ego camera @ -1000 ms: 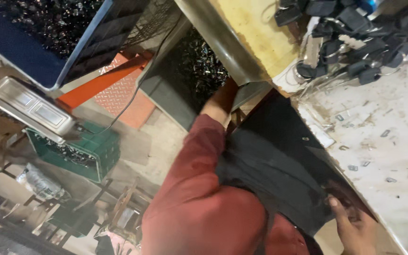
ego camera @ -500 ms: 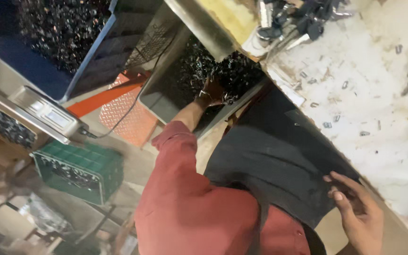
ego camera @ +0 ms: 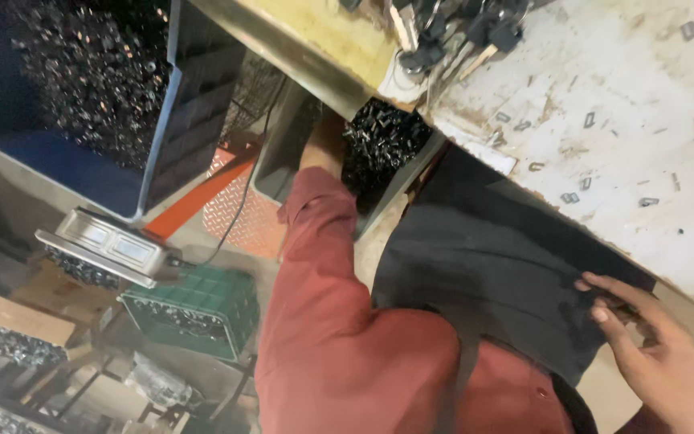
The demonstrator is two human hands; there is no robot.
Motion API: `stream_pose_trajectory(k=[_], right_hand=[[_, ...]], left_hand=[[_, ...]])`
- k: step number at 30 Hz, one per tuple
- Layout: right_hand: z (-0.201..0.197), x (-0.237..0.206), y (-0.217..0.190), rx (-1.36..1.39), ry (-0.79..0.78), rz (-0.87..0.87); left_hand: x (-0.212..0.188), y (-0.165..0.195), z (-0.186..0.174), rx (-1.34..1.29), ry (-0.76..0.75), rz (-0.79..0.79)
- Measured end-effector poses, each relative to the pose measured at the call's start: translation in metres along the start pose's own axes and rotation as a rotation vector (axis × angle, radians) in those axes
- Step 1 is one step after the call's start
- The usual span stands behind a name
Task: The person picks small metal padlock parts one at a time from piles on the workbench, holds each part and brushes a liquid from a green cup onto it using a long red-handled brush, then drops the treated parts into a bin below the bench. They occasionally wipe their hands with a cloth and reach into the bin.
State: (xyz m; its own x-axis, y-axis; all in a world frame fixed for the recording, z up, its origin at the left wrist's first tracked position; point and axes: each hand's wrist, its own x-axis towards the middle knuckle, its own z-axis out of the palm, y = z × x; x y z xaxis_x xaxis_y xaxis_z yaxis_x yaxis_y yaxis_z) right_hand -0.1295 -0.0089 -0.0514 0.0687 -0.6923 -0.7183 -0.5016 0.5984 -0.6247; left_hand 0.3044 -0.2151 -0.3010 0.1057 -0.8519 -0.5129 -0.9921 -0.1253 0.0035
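The left hand [ego camera: 323, 145] reached down into a grey bin [ego camera: 279, 153] of small dark metal parts [ego camera: 379, 137] under the workbench [ego camera: 604, 120]; whether its fingers had closed on any could not be told. The right hand [ego camera: 652, 354], fingers spread flat, rested on the black apron [ego camera: 483, 265] near the bench's edge, holding nothing.
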Motion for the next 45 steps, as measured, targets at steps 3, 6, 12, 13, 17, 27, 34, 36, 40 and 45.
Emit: stream_pose_trajectory(k=[3, 6, 12, 13, 17, 27, 34, 36, 40, 45], right_hand=[[0.004, 0.001, 0.008, 0.109, -0.005, -0.047], [0.002, -0.001, 0.025, 0.040, -0.001, -0.004], [-0.008, -0.016, 0.068, 0.091, 0.065, -0.066], [-0.006, -0.021, 0.074, 0.040, 0.130, -0.045], [0.007, -0.033, 0.091, -0.186, 0.348, -0.244], [0.005, -0.065, 0.167, -0.351, 0.298, -0.501], [-0.012, -0.030, 0.197, -0.454, 0.369, -0.611], [-0.018, -0.014, 0.185, -0.520, 0.361, -0.625], [-0.013, -0.014, 0.126, -0.503, 0.420, -0.847], [0.017, -0.049, 0.001, -0.142, 0.141, -1.418]], left_hand=[[-0.025, -0.006, 0.012, 0.029, -0.019, -0.014], [-0.062, -0.019, 0.030, 0.047, -0.017, -0.041], [-0.107, -0.046, 0.063, 0.030, 0.082, -0.056], [-0.111, -0.048, 0.064, -0.058, 0.018, -0.145], [-0.137, -0.041, 0.055, -0.552, -0.011, 0.000], [-0.251, 0.036, 0.037, -1.124, -0.442, 0.699], [-0.264, -0.004, -0.016, -0.658, -0.555, 0.677], [-0.262, -0.002, -0.066, -0.306, -0.409, 0.590], [-0.254, 0.026, -0.163, -0.438, 0.105, 0.956], [-0.228, 0.125, -0.289, -0.377, 0.671, 1.092]])
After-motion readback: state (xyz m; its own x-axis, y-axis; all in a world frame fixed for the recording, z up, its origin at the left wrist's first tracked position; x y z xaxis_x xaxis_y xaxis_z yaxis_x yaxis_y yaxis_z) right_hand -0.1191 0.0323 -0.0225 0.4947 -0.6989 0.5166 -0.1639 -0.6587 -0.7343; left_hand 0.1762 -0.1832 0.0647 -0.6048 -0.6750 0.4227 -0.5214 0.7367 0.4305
